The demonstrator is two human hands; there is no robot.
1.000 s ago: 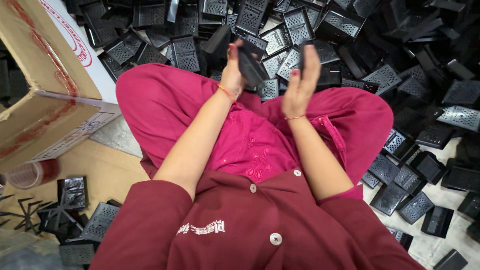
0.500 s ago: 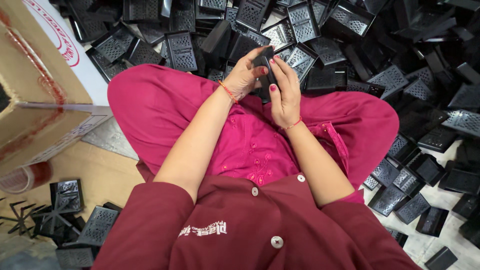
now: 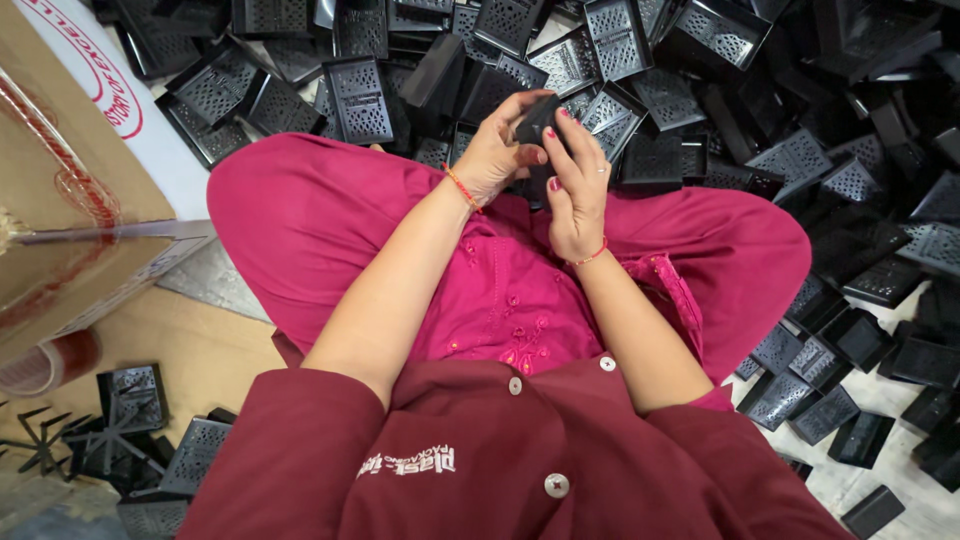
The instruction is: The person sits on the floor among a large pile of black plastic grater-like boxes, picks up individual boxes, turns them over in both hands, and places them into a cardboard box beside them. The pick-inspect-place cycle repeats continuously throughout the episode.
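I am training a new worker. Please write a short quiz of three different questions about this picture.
1. True or false: both hands hold one black plastic piece.
2. Where does the cardboard box stand: A) at the person's left, B) at the person's right, C) on the lap?
3. What lies heaped on the floor ahead of the knees?

Key:
1. True: left hand and right hand both grip it.
2. A.
3. The pile of black perforated trays.
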